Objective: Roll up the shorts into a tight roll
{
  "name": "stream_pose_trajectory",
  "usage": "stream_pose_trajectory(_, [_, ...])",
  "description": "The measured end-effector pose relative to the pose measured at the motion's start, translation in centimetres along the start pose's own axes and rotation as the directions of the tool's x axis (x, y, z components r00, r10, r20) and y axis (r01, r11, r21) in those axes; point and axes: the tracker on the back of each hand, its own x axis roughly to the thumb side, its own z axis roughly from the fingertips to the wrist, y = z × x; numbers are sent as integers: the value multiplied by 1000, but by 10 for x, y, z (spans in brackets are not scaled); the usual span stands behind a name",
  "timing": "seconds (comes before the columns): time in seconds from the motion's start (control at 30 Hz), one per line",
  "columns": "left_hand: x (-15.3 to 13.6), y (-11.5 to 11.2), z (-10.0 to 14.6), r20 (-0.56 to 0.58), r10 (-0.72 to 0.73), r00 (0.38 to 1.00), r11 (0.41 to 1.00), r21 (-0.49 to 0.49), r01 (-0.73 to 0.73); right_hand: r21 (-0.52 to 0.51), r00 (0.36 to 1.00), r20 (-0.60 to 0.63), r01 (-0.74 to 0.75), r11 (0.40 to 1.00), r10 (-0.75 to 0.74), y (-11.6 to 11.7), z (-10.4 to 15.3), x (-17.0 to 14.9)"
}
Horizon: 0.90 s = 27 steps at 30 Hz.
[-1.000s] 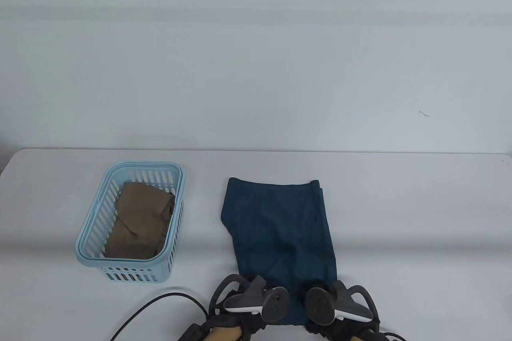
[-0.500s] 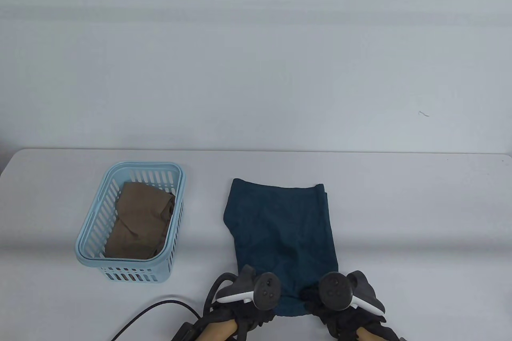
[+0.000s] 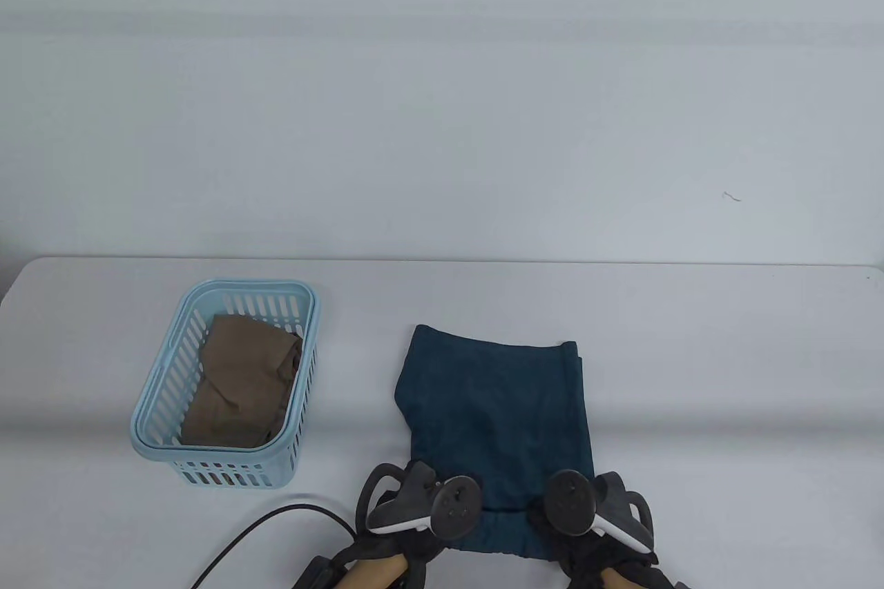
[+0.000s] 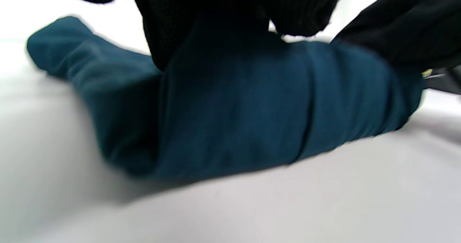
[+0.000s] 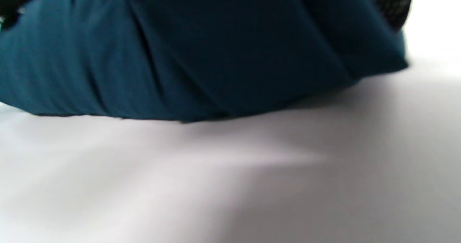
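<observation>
Dark teal shorts (image 3: 497, 402) lie folded lengthwise on the white table, stretching away from me. Their near end is turned over into a short thick roll (image 3: 507, 534) between my two hands. My left hand (image 3: 423, 503) grips the roll's left part, with gloved fingers (image 4: 201, 19) curled over the cloth (image 4: 234, 117). My right hand (image 3: 592, 505) holds the right part. In the right wrist view only a bit of glove (image 5: 390, 1) shows above the bunched cloth (image 5: 201, 55). The trackers hide the fingers in the table view.
A light blue slotted basket (image 3: 148, 389) stands at the left with a brown garment (image 3: 242, 382) inside. A black cable (image 3: 255, 534) curves over the table near my left arm. The table's far edge meets a pale wall.
The near end of the shorts has been turned over into a roll. The flat part has slid toward me and slightly right. Both hands shifted a little forward.
</observation>
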Motion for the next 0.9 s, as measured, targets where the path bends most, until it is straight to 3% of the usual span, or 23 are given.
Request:
stream_pose_trajectory(0.13, [4, -7, 1, 6, 11, 1000, 989, -147, -10, -69, 998, -14, -70, 995, 69, 2, 1, 3])
stream_pose_trajectory(0.37, [7, -23, -5, 2, -67, 998, 980, -186, 66, -183, 982, 75, -156, 971, 172, -11, 12, 9])
stream_pose_trajectory(0.47, [9, -29, -8, 4, -130, 991, 969, -210, 128, -157, 978, 159, -107, 982, 132, -14, 20, 14])
stream_pose_trajectory(0.63, [9, -35, -10, -8, -126, 992, 967, -222, 122, 88, 962, 147, -243, 966, 229, 8, 16, 21])
stream_pose_trajectory(0.77, [6, -36, -11, 12, -137, 990, 969, -205, 137, -24, 928, 176, -329, 944, 328, 10, 14, 26])
stream_pose_trajectory(0.9, [1, -34, -9, 39, -120, 992, 972, -200, 126, 20, 971, 157, -186, 982, 181, 4, 12, 19])
